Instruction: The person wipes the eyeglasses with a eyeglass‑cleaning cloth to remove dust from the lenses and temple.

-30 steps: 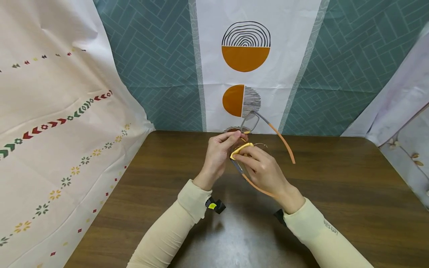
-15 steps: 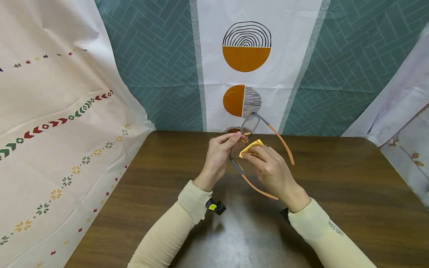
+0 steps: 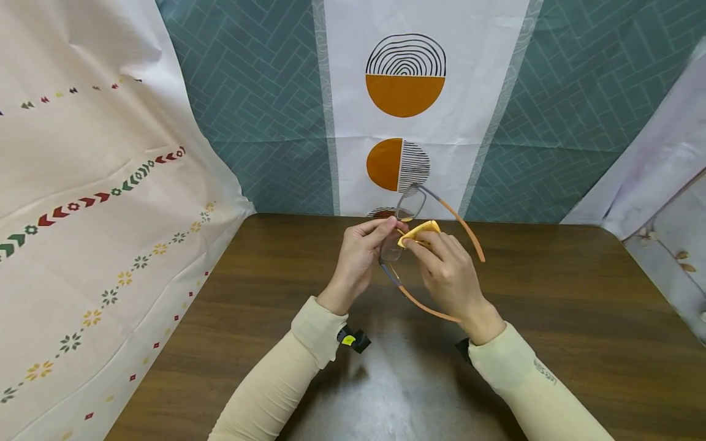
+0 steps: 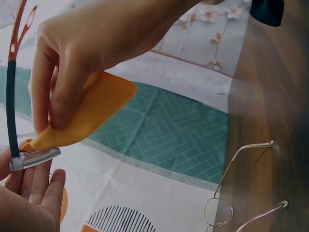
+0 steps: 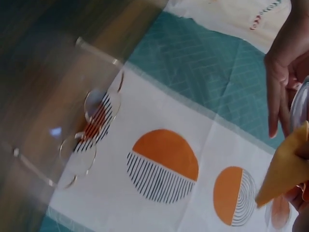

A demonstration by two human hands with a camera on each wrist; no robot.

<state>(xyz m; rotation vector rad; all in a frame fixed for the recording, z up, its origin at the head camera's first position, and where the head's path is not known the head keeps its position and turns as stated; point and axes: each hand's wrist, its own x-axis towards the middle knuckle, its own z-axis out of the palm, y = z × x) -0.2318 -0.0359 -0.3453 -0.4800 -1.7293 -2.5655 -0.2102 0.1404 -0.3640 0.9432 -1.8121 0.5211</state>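
My left hand [image 3: 355, 257] pinches a pair of eyeglasses [image 3: 411, 203] near the bridge, holding them above the table. They have a grey frame, clear lenses and orange temple tips; the temples stand unfolded and point toward me. Between the fingers of my right hand [image 3: 451, 272] is a folded yellow cleaning cloth [image 3: 419, 232]. Its edge lies right at the bridge and the nearer lens, close to the left fingertips. In the left wrist view the cloth [image 4: 99, 113] hangs over the rim of the lens. Part of the frame is hidden behind the fingers.
A second pair of glasses, thin wire-rimmed ones [image 4: 218, 212], lies on the brown wooden table [image 3: 551, 294] beyond my hands. The right wrist view shows these wire glasses [image 5: 102, 107] with temples spread. Patterned cloth hangings [image 3: 265, 110] enclose the back and sides.
My right hand has drawn the cloth off the nearer lens, slightly right and then up toward the bridge. My left hand and the eyeglasses stay almost still.
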